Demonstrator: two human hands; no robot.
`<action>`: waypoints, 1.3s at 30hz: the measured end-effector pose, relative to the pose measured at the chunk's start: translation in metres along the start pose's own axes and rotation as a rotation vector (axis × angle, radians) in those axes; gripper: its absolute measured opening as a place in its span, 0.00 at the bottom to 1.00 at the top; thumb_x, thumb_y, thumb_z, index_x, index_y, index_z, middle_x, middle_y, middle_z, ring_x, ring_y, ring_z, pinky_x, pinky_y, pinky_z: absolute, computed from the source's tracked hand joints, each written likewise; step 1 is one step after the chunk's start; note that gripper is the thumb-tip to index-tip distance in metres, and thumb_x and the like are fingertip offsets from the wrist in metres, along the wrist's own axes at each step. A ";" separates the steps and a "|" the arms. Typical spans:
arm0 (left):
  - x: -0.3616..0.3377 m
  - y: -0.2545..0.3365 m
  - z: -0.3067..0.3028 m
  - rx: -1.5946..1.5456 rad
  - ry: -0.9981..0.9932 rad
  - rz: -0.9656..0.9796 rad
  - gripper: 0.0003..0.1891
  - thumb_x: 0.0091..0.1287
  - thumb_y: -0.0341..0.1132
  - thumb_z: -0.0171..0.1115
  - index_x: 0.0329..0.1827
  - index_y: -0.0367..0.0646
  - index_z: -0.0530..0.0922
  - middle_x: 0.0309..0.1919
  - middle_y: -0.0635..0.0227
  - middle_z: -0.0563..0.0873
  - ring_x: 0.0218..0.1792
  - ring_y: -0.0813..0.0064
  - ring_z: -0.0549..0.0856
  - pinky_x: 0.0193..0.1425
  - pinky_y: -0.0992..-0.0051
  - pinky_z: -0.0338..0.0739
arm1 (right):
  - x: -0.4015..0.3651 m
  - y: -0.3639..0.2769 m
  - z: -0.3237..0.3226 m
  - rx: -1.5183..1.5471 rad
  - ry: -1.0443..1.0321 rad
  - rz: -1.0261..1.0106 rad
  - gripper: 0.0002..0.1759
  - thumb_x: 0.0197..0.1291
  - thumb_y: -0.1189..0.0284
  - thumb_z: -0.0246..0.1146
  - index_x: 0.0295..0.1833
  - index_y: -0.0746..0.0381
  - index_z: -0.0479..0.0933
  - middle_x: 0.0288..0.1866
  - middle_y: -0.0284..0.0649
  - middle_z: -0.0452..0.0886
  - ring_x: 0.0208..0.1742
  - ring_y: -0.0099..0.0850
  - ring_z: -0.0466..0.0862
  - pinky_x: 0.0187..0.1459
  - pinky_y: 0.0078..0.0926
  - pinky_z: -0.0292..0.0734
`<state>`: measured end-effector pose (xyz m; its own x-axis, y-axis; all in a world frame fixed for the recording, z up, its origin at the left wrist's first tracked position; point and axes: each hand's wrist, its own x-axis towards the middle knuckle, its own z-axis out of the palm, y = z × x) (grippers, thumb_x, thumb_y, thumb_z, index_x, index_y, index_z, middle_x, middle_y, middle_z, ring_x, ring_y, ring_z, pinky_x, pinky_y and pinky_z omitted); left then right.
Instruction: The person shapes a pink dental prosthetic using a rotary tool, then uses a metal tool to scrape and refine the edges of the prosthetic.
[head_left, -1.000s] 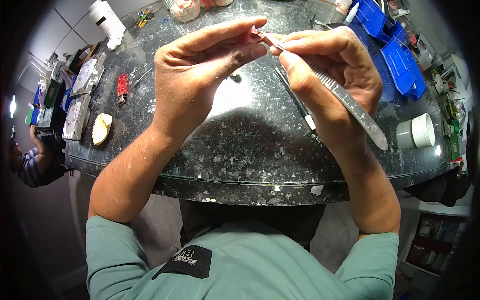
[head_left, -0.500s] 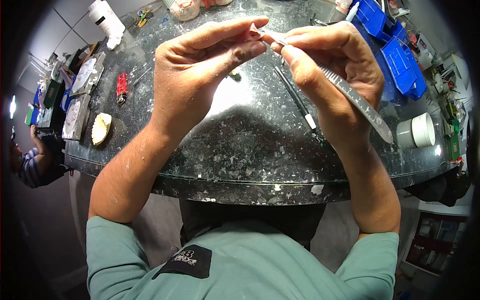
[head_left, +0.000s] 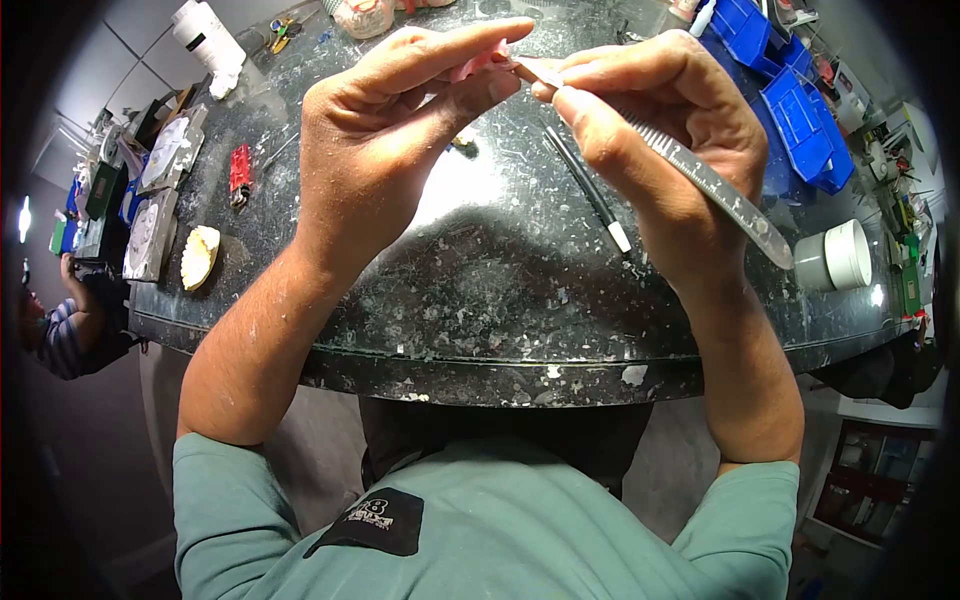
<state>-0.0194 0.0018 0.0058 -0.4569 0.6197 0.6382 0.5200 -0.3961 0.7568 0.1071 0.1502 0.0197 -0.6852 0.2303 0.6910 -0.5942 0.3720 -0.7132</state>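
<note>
Above the dark, speckled worktop (head_left: 480, 310), the left hand (head_left: 365, 150) pinches a small pink piece (head_left: 478, 66) between thumb and fingers. The right hand (head_left: 690, 150) grips a ruled metal scalpel (head_left: 716, 188) like a pen, its working end at the piece's exposed edge. Work on the piece looks under way, with both hands engaged; how much is finished or left cannot be told, since fingers cover most of it. The scalpel points toward the left hand, its long axis slanting from the pink piece down to a rounded butt beyond the right palm. The piece's own axis is hidden.
</note>
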 end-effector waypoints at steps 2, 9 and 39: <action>0.000 0.000 0.000 -0.001 -0.005 0.005 0.17 0.63 0.20 0.63 0.56 0.38 0.81 0.52 0.60 0.85 0.49 0.79 0.82 0.60 0.77 0.77 | 0.000 0.003 0.000 0.009 -0.004 0.001 0.06 0.58 0.83 0.63 0.41 0.68 0.77 0.43 0.46 0.84 0.45 0.27 0.85 0.53 0.23 0.80; -0.002 0.002 0.001 0.010 0.002 -0.025 0.16 0.63 0.21 0.64 0.56 0.38 0.81 0.52 0.61 0.85 0.50 0.79 0.82 0.60 0.77 0.76 | 0.000 0.001 0.000 0.008 -0.015 -0.002 0.06 0.59 0.83 0.64 0.42 0.69 0.77 0.43 0.47 0.85 0.45 0.29 0.86 0.53 0.24 0.80; -0.007 0.005 0.004 0.093 0.033 -0.129 0.16 0.65 0.26 0.65 0.56 0.39 0.81 0.51 0.63 0.86 0.50 0.80 0.83 0.59 0.78 0.77 | 0.000 -0.003 0.002 -0.124 -0.054 -0.053 0.07 0.59 0.83 0.65 0.43 0.69 0.79 0.42 0.44 0.85 0.46 0.26 0.85 0.53 0.21 0.80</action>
<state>-0.0108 -0.0019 0.0050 -0.5469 0.6384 0.5417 0.5189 -0.2493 0.8177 0.1082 0.1471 0.0216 -0.6779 0.1600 0.7176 -0.5756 0.4917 -0.6534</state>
